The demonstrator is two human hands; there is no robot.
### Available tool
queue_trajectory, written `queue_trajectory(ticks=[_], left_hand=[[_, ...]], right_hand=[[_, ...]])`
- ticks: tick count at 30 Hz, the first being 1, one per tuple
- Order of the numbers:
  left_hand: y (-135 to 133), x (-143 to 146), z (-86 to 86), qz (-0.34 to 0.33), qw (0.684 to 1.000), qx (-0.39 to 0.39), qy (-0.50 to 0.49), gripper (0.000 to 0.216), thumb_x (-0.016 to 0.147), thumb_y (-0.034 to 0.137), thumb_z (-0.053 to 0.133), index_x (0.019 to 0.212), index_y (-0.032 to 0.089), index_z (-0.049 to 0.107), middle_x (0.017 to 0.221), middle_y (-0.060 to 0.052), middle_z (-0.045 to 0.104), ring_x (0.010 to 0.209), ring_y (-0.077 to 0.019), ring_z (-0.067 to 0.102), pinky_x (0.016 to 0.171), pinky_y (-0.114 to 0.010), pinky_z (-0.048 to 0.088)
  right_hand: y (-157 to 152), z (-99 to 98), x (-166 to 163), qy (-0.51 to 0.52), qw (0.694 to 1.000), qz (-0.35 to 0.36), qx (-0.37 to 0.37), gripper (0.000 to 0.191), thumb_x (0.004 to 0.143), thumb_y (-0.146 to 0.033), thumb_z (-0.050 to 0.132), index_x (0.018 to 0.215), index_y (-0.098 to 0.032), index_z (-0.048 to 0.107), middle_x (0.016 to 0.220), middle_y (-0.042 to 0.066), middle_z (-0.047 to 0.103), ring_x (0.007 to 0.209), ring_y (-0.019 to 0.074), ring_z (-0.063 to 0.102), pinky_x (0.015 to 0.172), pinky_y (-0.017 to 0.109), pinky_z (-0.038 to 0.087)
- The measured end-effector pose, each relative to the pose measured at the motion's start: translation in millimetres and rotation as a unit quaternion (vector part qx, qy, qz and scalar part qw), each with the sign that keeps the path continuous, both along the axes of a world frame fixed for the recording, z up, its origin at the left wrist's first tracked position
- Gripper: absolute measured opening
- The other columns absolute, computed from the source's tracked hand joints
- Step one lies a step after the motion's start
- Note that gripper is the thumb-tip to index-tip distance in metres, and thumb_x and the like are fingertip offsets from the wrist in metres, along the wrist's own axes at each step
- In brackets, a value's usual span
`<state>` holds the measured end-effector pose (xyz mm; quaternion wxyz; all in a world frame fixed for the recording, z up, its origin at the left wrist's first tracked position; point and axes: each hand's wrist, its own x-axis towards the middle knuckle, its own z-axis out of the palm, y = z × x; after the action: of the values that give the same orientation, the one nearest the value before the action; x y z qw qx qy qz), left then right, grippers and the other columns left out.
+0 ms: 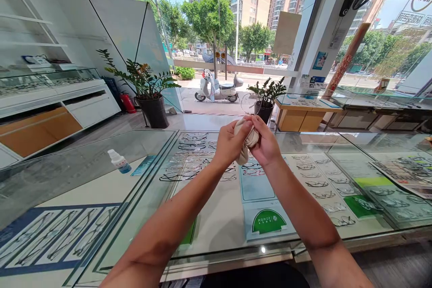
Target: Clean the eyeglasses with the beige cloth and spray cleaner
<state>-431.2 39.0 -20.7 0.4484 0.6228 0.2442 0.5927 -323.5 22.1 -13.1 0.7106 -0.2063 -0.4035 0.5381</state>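
Observation:
Both of my hands meet over the glass display counter (216, 234), with a bunched beige cloth (251, 138) between them. My left hand (228, 144) pinches the cloth from the left, thumb on top. On the other side, my right hand (266, 144) has its fingers closed around it too, and a loose end hangs below. Whether something is wrapped inside the cloth, I cannot tell. Rows of eyeglasses (192, 141) lie in the case beneath and beyond my hands. A small white bottle with a blue lower part (119, 161) stands on the glass to the left.
More eyeglasses (67, 234) lie on a blue-edged display at the lower left. A printed sheet or magazine (405, 175) rests on the counter at right. Potted plants (153, 110) stand past the counter, and a scooter (219, 87) is parked outside the window.

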Motion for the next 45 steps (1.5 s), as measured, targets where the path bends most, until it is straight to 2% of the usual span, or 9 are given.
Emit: queue_trajectory(ticks=[3, 8, 12, 16, 22, 27, 30, 40, 45], left_hand=[[-1, -6, 5.7, -0.032, 0.999, 0.002, 0.019, 0.058, 0.090, 0.075, 0.070, 0.083, 0.017, 0.072, 0.073, -0.001, 0.063, 0.070, -0.0152, 0.052, 0.065, -0.027, 0.043], [2, -22, 15.9, -0.210, 0.974, -0.023, 0.083, 0.052, 0.084, 0.066, 0.084, 0.098, 0.017, 0.073, 0.084, -0.003, 0.069, 0.074, -0.0155, 0.058, 0.068, -0.026, 0.046], [3, -17, 10.4, -0.154, 0.986, -0.028, 0.051, 0.053, 0.076, 0.060, 0.092, 0.100, 0.016, 0.074, 0.083, -0.002, 0.069, 0.073, -0.0148, 0.058, 0.067, -0.025, 0.045], [4, -8, 5.0, -0.055, 0.998, -0.021, 0.006, 0.056, 0.085, 0.072, 0.080, 0.095, 0.017, 0.077, 0.078, -0.001, 0.069, 0.072, -0.0148, 0.057, 0.066, -0.026, 0.046], [21, -19, 5.2, -0.155, 0.985, -0.060, 0.042, 0.064, 0.087, 0.081, 0.072, 0.093, 0.017, 0.079, 0.081, -0.004, 0.074, 0.075, -0.0182, 0.065, 0.065, -0.028, 0.051], [36, -29, 6.9, -0.103, 0.988, -0.111, -0.039, 0.064, 0.080, 0.081, 0.079, 0.097, 0.019, 0.079, 0.085, -0.006, 0.080, 0.085, -0.0245, 0.075, 0.073, -0.033, 0.059], [38, -32, 10.3, -0.081, 0.987, -0.122, -0.068, 0.066, 0.079, 0.082, 0.079, 0.097, 0.019, 0.079, 0.087, -0.007, 0.081, 0.090, -0.0263, 0.078, 0.076, -0.034, 0.061], [33, -41, 13.8, -0.159, 0.984, -0.080, -0.030, 0.058, 0.087, 0.070, 0.081, 0.106, 0.015, 0.080, 0.089, -0.009, 0.082, 0.077, -0.0201, 0.076, 0.071, -0.030, 0.061], [31, -49, 20.9, -0.198, 0.978, -0.063, 0.017, 0.050, 0.078, 0.048, 0.095, 0.113, 0.016, 0.080, 0.105, -0.010, 0.083, 0.085, -0.0186, 0.077, 0.080, -0.029, 0.062]], right_hand=[[-1, 4.0, 7, -0.022, 1.000, -0.009, 0.001, 0.023, 0.077, -0.046, 0.088, 0.085, -0.027, 0.077, 0.089, 0.000, 0.073, 0.089, 0.0180, 0.067, 0.086, 0.032, 0.057], [2, 6.8, 21, -0.039, 0.999, -0.034, -0.004, 0.025, 0.079, -0.047, 0.088, 0.082, -0.025, 0.077, 0.087, 0.001, 0.072, 0.084, 0.0183, 0.065, 0.079, 0.032, 0.057], [3, 2.5, 13, -0.029, 0.999, -0.034, -0.015, 0.025, 0.080, -0.049, 0.087, 0.083, -0.026, 0.077, 0.092, 0.002, 0.075, 0.092, 0.0207, 0.069, 0.082, 0.034, 0.059], [3, -0.8, 5, -0.009, 1.000, -0.013, -0.004, 0.024, 0.077, -0.046, 0.091, 0.085, -0.027, 0.079, 0.091, 0.000, 0.076, 0.091, 0.0189, 0.069, 0.084, 0.033, 0.060], [8, 5.9, 24, -0.024, 1.000, -0.019, -0.003, 0.025, 0.074, -0.047, 0.093, 0.082, -0.027, 0.081, 0.091, -0.001, 0.076, 0.086, 0.0168, 0.067, 0.079, 0.030, 0.058], [6, 11.8, 44, -0.123, 0.992, -0.029, 0.006, 0.021, 0.076, -0.047, 0.091, 0.081, -0.029, 0.082, 0.115, 0.002, 0.080, 0.116, 0.0213, 0.068, 0.100, 0.034, 0.054], [5, 10.5, 47, -0.203, 0.979, 0.003, 0.005, 0.022, 0.076, -0.048, 0.091, 0.080, -0.028, 0.084, 0.106, 0.004, 0.080, 0.126, 0.0232, 0.063, 0.111, 0.037, 0.046], [7, 7.3, 41, -0.244, 0.966, 0.079, -0.030, 0.030, 0.070, -0.050, 0.095, 0.079, -0.023, 0.084, 0.089, 0.002, 0.076, 0.093, 0.0179, 0.064, 0.101, 0.036, 0.048], [8, 5.9, 41, -0.198, 0.972, 0.121, -0.045, 0.031, 0.068, -0.048, 0.098, 0.076, -0.022, 0.083, 0.086, 0.002, 0.075, 0.087, 0.0166, 0.065, 0.099, 0.036, 0.053]])
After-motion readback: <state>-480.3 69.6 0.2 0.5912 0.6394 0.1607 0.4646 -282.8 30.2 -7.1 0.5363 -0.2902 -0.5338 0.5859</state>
